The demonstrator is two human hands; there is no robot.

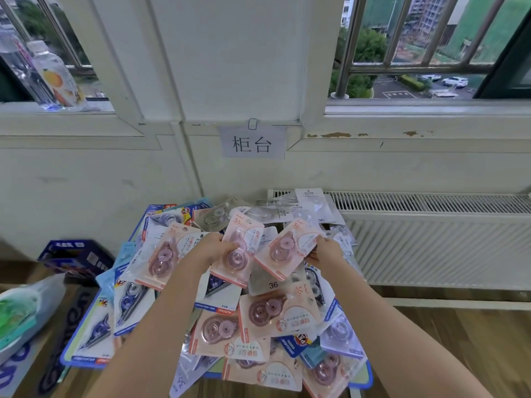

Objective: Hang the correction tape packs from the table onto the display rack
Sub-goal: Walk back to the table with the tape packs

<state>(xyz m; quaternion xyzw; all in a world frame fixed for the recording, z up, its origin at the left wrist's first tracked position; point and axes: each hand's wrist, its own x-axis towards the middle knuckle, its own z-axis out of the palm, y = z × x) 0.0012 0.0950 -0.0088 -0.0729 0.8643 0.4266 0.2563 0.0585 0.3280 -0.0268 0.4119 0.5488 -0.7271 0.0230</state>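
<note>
- Right now your left hand (214,248) grips two pink packs: its thumb lies across the face of the middle pink pack (238,254), and the left pink pack (165,255) fans out on the hand's left side.
- Your right hand (326,251) pinches the right pink pack (284,248) at its right edge, fingers curled behind the card.
- All three held packs stand roughly upright over the far half of the pile (258,317), long axis running near to far, the "36" header ends pointing away from you towards the wall; the left and right packs lean to the right, and the middle one is close to straight.
- Below your arms the pile covers the small table (369,377), whose blue edge shows at the near right; pink, blue and clear packs lie there at mixed angles, several with their headers turned towards you.
- On the wall beyond hangs a paper sign (253,142), with a radiator (431,239) to its right.
- Far left, two bottles (54,76) stand on the windowsill.
</note>
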